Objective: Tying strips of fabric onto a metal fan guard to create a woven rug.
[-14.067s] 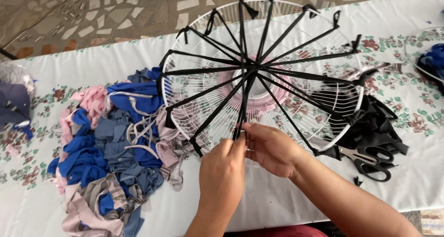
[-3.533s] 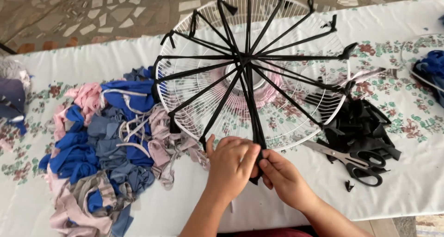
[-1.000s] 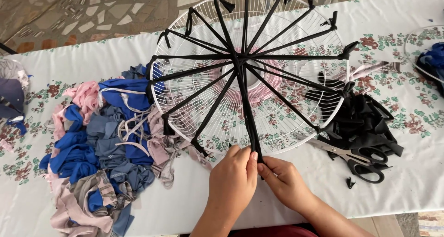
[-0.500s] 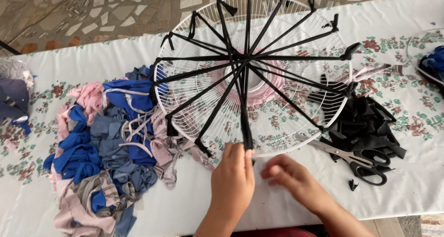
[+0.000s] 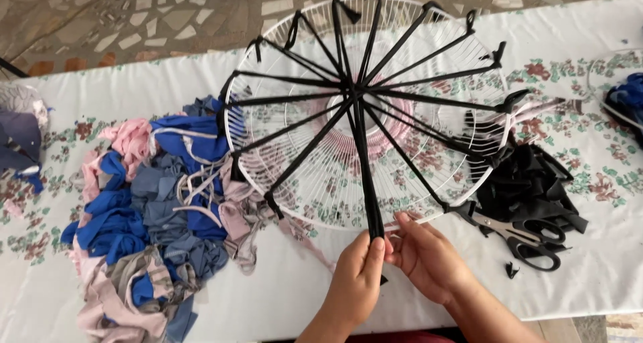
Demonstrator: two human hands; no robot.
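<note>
Black fabric strip (taut) on wire grille

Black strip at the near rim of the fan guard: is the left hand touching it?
Touching. The head view shows the left hand with its thumb and fingers pinched on the black strip where it crosses the fan guard's near rim.

No packages, labels, signs or screens anywhere here, from twelve o'clock round to six.
</note>
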